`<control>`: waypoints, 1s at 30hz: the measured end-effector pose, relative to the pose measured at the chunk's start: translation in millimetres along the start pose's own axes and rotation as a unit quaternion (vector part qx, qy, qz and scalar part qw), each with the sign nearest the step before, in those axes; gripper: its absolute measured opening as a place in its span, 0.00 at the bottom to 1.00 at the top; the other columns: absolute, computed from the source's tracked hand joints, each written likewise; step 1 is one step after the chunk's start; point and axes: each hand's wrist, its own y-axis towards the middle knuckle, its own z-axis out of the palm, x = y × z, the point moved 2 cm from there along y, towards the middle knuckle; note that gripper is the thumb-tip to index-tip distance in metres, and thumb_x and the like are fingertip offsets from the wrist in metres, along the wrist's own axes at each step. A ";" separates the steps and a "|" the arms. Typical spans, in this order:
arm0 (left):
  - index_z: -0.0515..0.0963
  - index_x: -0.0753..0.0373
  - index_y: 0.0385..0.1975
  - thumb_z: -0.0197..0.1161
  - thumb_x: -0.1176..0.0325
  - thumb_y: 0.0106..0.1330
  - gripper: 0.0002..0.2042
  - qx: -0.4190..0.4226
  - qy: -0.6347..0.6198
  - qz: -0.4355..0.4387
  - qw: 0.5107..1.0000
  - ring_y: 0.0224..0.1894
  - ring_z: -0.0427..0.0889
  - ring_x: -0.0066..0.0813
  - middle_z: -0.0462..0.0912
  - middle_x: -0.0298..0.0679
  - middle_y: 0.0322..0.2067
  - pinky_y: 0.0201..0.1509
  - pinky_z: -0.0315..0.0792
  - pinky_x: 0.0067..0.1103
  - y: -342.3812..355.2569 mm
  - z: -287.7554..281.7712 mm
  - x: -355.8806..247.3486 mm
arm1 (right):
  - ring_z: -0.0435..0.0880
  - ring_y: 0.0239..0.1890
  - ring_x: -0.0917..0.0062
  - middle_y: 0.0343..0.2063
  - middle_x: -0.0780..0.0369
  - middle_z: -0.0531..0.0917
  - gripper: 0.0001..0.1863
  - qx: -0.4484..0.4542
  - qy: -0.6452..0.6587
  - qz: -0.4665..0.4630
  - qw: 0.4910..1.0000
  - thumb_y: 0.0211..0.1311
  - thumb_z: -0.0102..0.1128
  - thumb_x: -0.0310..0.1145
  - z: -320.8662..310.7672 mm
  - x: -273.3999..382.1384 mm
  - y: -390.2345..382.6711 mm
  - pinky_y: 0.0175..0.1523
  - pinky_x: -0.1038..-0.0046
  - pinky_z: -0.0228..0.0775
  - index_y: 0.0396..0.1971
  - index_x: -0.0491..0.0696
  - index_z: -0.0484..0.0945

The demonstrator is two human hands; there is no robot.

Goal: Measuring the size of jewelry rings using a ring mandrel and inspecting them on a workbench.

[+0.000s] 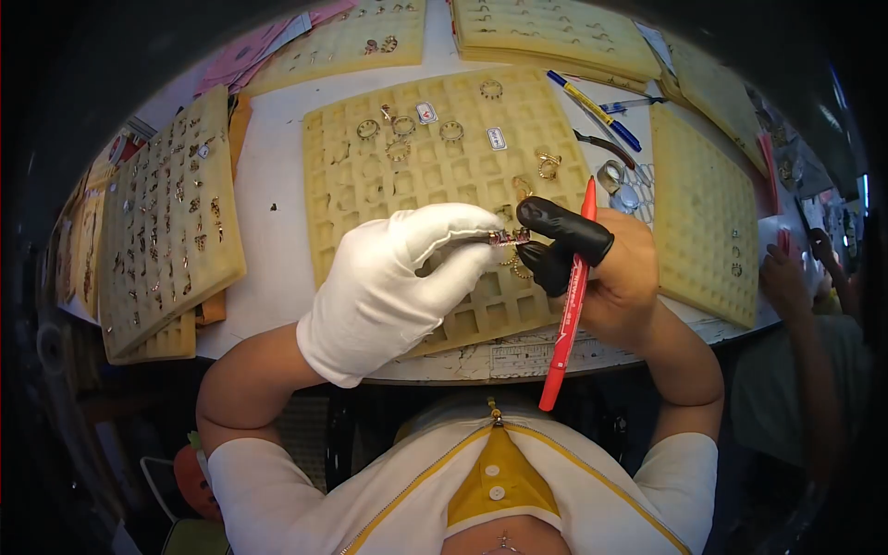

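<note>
My left hand (384, 282), in a white cloth glove, pinches one side of a small ring (508, 238) set with dark and pinkish stones. My right hand (624, 268) wears black finger covers on its thumb and forefinger, which close on the ring's other side. A red marker pen (565, 338) is also tucked in that hand, slanting down toward my chest. Both hands hover over a pale yellow foam tray (532, 100) with square pits. On it lie several rings, among them a gold one (548, 166), and two small white tags (497, 139).
A foam tray full of jewellery (171, 213) lies at the left, another tray (708, 203) at the right, more along the back. Right of the middle tray are a blue-and-yellow marker (594, 110), dark-handled pliers (606, 143) and a metal ring-shaped tool (611, 176). Another person's arm (795, 287) shows far right.
</note>
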 end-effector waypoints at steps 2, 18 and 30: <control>0.77 0.70 0.42 0.63 0.79 0.61 0.10 -0.005 0.058 0.052 0.997 0.38 0.81 0.20 0.83 0.38 0.37 0.44 0.75 0.17 -0.5 -1.0 0.0 | 0.73 0.17 0.71 0.19 0.61 0.77 0.21 0.024 -0.035 -0.026 0.999 0.43 0.69 0.23 -2.7 -0.9 -1.0 0.23 0.72 0.62 0.42 0.41 0.79; 0.80 0.65 0.39 0.67 0.71 0.58 0.10 -0.027 -0.035 0.031 0.999 0.32 0.84 0.30 0.84 0.43 0.32 0.36 0.76 0.20 1.2 4.7 11.3 | 0.70 0.13 0.71 0.15 0.63 0.76 0.20 -0.004 0.051 0.004 0.999 0.46 0.69 0.24 1.2 -0.5 0.2 0.21 0.72 0.58 0.43 0.43 0.80; 0.79 0.67 0.41 0.64 0.76 0.60 0.10 -0.029 0.007 0.049 0.998 0.37 0.82 0.27 0.83 0.40 0.36 0.42 0.75 0.19 -0.7 -0.4 0.8 | 0.81 0.23 0.70 0.28 0.57 0.84 0.18 0.068 0.037 0.046 0.996 0.50 0.61 0.21 -4.1 -1.7 -3.3 0.29 0.73 0.71 0.44 0.38 0.78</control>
